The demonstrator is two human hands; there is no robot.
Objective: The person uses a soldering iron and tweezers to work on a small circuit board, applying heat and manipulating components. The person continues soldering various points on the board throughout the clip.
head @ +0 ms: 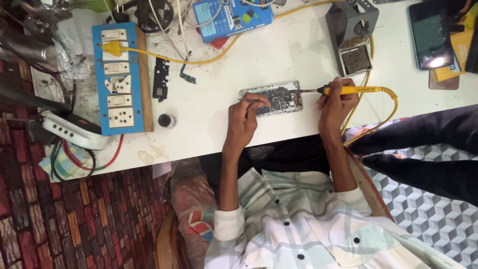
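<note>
Your right hand (336,102) grips a yellow soldering iron (354,90), fingers wrapped tight around the handle, with the metal tip reaching left onto the right end of the opened phone (273,98). The phone lies flat on the white tabletop (279,55), back off, its board and dark parts exposed, close to the tabletop's near edge and right in front of you. Your left hand (245,117) rests at the phone's left half, fingers pressed together and pinching thin tweezers (247,100) whose points lie over the board. The two hands are near each other, one at each end of the phone.

The iron's yellow cord (388,107) loops off the handle's right end, drops over the tabletop edge, and another run of it climbs past the grey iron stand (350,22), just beyond your right hand. The stand's tray (355,59) holds a dark cleaning pad.

To your left sits a blue switchboard (117,79) on a wooden base, with a yellow plug (113,48) in it. Between it and the phone lie a black plastic frame piece (161,78), a small dark bracket (186,74) and a little round black pot (167,120). A blue box (231,17) lies at the far edge, and a dark phone (429,35) with a lit patch of glare rests at far right.

Another person's dark-trousered legs (423,149) stand just beside your right arm.
</note>
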